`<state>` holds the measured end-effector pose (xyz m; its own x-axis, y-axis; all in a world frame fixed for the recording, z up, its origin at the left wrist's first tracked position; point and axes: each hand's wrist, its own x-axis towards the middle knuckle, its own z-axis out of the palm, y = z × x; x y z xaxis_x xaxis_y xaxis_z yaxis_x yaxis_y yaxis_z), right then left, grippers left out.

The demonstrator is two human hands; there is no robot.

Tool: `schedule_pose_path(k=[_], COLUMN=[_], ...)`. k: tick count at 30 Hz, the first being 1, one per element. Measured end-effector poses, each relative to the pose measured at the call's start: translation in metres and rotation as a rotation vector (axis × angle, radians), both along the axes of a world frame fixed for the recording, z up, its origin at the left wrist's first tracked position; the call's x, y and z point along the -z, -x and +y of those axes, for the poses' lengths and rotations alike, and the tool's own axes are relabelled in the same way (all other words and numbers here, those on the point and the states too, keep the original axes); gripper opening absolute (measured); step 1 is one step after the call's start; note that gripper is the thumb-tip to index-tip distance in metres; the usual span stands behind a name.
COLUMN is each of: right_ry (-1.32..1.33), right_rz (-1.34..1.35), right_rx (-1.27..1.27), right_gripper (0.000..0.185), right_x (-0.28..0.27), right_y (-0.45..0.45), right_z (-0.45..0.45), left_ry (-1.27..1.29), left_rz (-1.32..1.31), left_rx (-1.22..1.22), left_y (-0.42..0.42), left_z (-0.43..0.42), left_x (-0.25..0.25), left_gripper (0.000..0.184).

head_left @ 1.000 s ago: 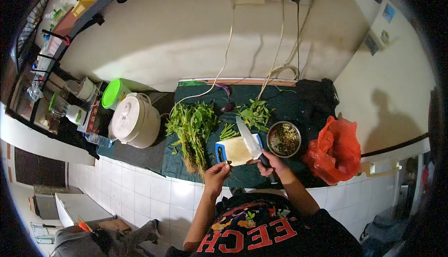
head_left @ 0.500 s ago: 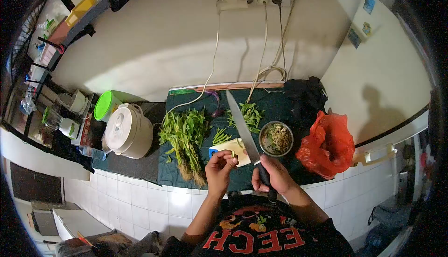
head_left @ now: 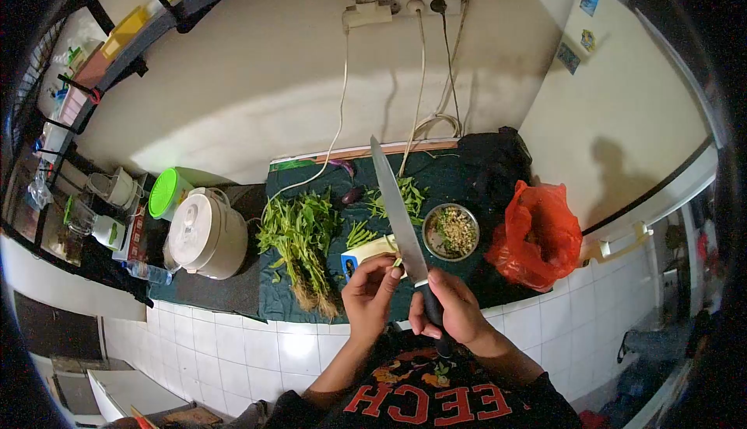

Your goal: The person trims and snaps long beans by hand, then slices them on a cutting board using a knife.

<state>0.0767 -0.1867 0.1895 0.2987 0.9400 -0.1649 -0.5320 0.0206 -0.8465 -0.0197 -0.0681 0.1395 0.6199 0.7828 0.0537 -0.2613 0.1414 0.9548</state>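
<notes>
Plainly, we have the knife (head_left: 397,203) in our right hand (head_left: 454,308), its fingers wrapped around the black handle, the blade slanting toward the far side above the tabletop (head_left: 459,170). Our left hand (head_left: 372,293) pinches a small green piece (head_left: 398,264) between thumb and fingers, just beside the blade; whether the two touch, we cannot tell. Beyond the left hand, and partly hidden by it, we see the cutting board (head_left: 372,254), with cut green pods (head_left: 360,234) at its far left edge. A leafy bunch (head_left: 299,234) with roots lies to the left, loose leaves (head_left: 408,193) lie on the far side, and a metal bowl (head_left: 450,258) of chopped food stands to the right, near a red plastic bag (head_left: 515,251).
</notes>
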Motion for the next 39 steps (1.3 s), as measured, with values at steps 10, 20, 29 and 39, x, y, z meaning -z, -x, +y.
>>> schedule_pose_path(k=[10, 20, 29, 39], right_ry=[-0.055, -0.039, -0.052, -0.054], right_rz=[0.031, -0.064, -0.079, -0.071], right_rx=[0.018, -0.035, -0.047, -0.060], right_gripper=[0.049, 0.053, 0.054, 0.057], right_x=[-0.002, -0.020, -0.022, -0.024], right_y=[0.001, -0.002, -0.010, -0.017], right_z=[-0.002, 0.000, 0.001, 0.001], left_ry=[-0.057, -0.010, -0.019, -0.064], left_rz=[-0.040, -0.102, -0.189, -0.229], left_rx=[0.077, 0.101, 0.125, 0.138], left_y=[0.003, 0.000, -0.010, -0.019], left_z=[0.000, 0.013, 0.020, 0.024], left_x=[-0.009, 0.002, 0.009, -0.002], left_gripper=[0.019, 0.016, 0.014, 0.014])
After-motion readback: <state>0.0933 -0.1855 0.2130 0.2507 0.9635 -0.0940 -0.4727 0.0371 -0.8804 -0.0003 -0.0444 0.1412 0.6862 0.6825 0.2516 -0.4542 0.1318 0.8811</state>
